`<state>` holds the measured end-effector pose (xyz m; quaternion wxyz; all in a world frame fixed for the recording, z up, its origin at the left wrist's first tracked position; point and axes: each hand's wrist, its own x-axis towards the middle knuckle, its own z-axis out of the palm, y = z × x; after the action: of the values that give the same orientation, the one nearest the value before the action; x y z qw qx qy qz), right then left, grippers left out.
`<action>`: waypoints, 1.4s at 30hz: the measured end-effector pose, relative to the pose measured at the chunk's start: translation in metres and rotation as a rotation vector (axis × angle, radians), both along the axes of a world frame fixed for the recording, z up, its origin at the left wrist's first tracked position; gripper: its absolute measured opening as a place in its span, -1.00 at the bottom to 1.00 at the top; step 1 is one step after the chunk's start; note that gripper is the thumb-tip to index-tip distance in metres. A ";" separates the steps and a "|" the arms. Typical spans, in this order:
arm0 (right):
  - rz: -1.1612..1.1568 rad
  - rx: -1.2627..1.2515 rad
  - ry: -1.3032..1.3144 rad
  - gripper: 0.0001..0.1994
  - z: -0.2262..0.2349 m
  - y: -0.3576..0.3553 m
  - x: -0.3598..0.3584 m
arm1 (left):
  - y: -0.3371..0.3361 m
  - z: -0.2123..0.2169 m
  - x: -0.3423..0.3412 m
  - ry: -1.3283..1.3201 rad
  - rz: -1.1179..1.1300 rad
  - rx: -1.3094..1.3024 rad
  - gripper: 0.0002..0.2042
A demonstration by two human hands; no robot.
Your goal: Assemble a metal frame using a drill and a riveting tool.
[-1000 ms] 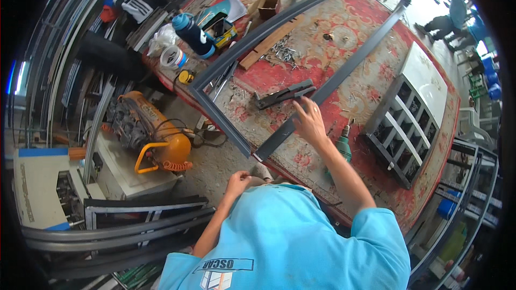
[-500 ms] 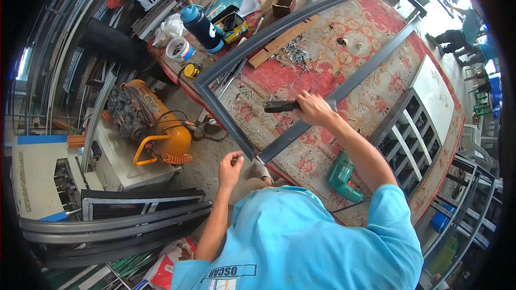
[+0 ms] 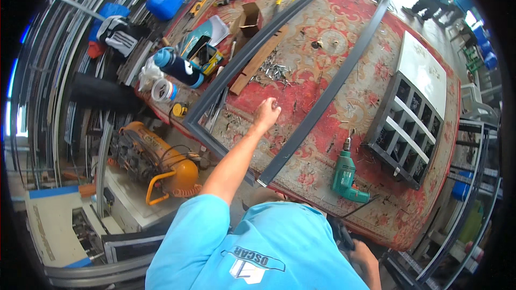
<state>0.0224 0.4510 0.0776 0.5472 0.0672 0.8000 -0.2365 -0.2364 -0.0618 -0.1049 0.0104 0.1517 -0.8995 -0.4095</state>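
A dark grey metal frame lies across the carpeted table, its long sides running away from me. My left hand is over the carpet inside the frame, fingers curled together; whatever they hold, if anything, is too small to make out. Just beyond it lies a pile of loose screws, beside a brown wooden strip. My right hand is low at my right side, closed around a dark tool whose kind I cannot tell. My left forearm hides part of the frame's near side.
A green power drill lies right of the frame, near a dark compartment tray. Along the left edge stand a blue bottle, a white tub and a yellow tape measure. An orange compressor is left of the table.
My left hand has moved from the frame's near corner out over the carpet inside it. My right hand has drawn back from the frame to my side with the dark tool.
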 end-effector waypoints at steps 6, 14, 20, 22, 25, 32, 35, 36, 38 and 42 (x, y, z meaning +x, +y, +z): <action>0.375 0.543 -0.128 -0.73 0.005 0.038 0.090 | 0.022 -0.013 -0.075 0.035 0.050 -0.417 -0.64; -0.040 0.034 0.255 -0.48 0.018 0.001 0.055 | 0.021 -0.028 -0.057 0.278 0.232 -0.111 -0.86; -0.024 -0.213 0.481 -0.40 0.035 -0.081 -0.029 | 0.066 0.053 0.018 0.212 0.086 0.467 -0.88; 0.025 -0.324 0.583 -0.40 0.039 -0.105 -0.057 | 0.072 0.087 0.050 0.144 0.128 0.574 -0.88; 0.112 -0.478 0.657 -0.40 0.035 -0.133 -0.094 | 0.069 0.099 0.099 0.132 0.226 0.913 -0.87; 0.406 -0.736 0.674 -0.40 0.051 -0.187 -0.140 | 0.041 0.112 0.231 0.169 0.516 1.012 -0.88; 0.488 -0.805 0.661 -0.40 0.049 -0.202 -0.139 | 0.041 0.105 0.277 0.263 0.620 0.995 -0.86; 0.526 -0.829 0.672 -0.41 0.048 -0.207 -0.138 | 0.043 0.104 0.284 0.262 0.625 0.995 -0.86; 0.535 -0.828 0.622 -0.42 0.054 -0.218 -0.135 | 0.058 0.127 0.289 0.296 0.734 1.007 -0.86; 0.533 -0.839 0.544 -0.43 0.043 -0.225 -0.126 | 0.059 0.137 0.280 0.390 0.695 0.968 -0.91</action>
<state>-0.1031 0.2259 0.1203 0.3419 -0.4238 0.7390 -0.3967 0.0438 -0.0026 0.0323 0.2374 0.3453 -0.4919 -0.7632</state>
